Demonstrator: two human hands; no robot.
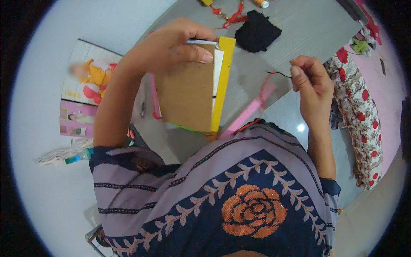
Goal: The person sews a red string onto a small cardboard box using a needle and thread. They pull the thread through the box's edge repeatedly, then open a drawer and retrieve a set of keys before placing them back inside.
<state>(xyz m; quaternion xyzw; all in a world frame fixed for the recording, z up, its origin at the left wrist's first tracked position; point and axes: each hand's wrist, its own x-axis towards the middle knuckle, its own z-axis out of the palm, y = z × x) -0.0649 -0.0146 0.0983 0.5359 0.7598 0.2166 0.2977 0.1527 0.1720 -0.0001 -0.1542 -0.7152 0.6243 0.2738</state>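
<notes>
My left hand [189, 51] grips the top of a brown cardboard panel [186, 90], its thumb lying across the face. Behind the panel show white sheets and a yellow strip [223, 83] along the right side. A pink strip [155, 99] edges the left side, and a bright green line runs along the bottom. Thumb and fingers of my right hand [310, 83] pinch a thin black strand [279, 74], apart from the panel. A red cord [264, 93] hangs from the strand's far end towards my lap. Beneath it a blurred pink strip [245, 114] slants up from the panel's lower corner.
Black cloth [257, 31] lies on the grey table [308, 22], near a red tasselled cord [236, 17] and a white-capped orange container [261, 3]. At right is a red-flowered cushion [362, 122]. Printed pictures [86, 74], white cord [54, 152] and a green bottle [78, 156] are at left.
</notes>
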